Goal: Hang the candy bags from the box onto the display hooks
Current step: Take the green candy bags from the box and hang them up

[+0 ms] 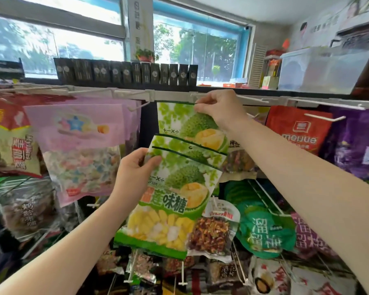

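Observation:
My right hand (218,107) pinches the top edge of a green durian candy bag (177,122) right under the white hook rail (173,95), at a hook hidden by my fingers. My left hand (134,169) grips the upper left corner of two more durian candy bags (170,201), held stacked and tilted in front of the display below the first bag. A bare white hook (136,107) sticks out just left of the upper bag. The box is out of view.
Pink candy bags (79,133) hang to the left, a red bag (296,128) and purple bags (358,145) to the right. Lower hooks carry green bags (264,228) and brown snack packs (211,233). Dark boxes (126,72) line the shelf above the rail.

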Action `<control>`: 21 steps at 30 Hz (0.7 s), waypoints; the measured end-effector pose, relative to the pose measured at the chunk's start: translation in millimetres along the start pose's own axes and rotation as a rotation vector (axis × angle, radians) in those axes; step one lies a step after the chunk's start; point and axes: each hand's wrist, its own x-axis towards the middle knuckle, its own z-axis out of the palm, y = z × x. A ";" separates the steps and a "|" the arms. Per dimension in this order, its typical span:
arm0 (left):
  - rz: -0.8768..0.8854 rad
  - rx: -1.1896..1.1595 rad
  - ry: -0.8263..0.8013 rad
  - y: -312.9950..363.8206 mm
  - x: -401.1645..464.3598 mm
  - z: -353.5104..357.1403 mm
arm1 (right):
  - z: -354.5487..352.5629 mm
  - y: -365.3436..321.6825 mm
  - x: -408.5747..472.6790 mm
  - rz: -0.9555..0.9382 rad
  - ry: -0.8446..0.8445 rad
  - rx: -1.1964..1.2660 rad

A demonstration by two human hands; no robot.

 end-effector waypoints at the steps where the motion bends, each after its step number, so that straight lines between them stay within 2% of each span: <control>1: -0.011 -0.002 -0.012 -1.6 2.2 -0.3 | -2.2 -0.1 0.4 0.044 -0.038 0.083; 4: -0.022 0.034 -0.045 -4.9 9.6 1.2 | -8.7 4.8 0.7 0.173 -0.146 0.365; 6: -0.001 0.099 -0.078 -4.3 13.4 4.0 | -5.7 10.7 4.6 0.184 -0.141 0.362; 9: 0.032 0.177 -0.115 -5.7 21.0 1.8 | 5.4 20.3 21.1 0.043 -0.027 -0.011; 13: 0.052 0.166 -0.165 -0.9 27.6 -8.6 | 22.4 27.7 43.2 -0.111 0.131 -0.486; 17: 0.058 0.060 -0.187 9.5 32.6 -16.6 | 28.4 35.3 57.8 -0.058 0.224 -0.601; 21: 0.097 0.036 -0.164 16.2 39.7 -19.9 | 31.5 43.1 62.6 0.030 0.234 -0.644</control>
